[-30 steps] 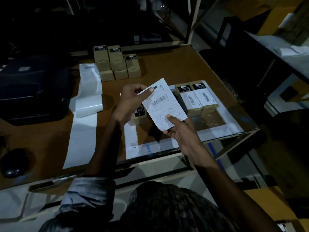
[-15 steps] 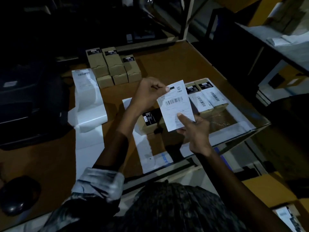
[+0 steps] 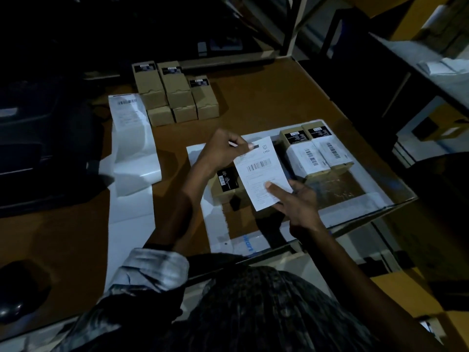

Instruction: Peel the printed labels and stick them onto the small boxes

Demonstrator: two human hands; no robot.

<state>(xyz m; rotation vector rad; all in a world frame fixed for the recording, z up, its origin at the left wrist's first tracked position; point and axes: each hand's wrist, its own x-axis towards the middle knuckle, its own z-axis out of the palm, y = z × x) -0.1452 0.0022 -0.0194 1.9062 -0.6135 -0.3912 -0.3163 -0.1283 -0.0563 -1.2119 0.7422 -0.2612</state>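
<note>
White rectangular paper label (image 3: pixel 262 174), pinched at opposite corners by left hand (image 3: pixel 223 151) and right hand (image 3: pixel 295 199) (taut for placement), over small brown cardboard box (image 3: pixel 224 189).

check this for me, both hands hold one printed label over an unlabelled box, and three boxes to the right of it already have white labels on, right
Not quite: the head view shows two labelled boxes to the right, not three. The rest stands: the left hand pinches the printed label at its top corner, the right hand holds its lower edge, over an unlabelled box.

Label (image 3: pixel 261 174) in both hands, over box (image 3: pixel 225 186).
</note>
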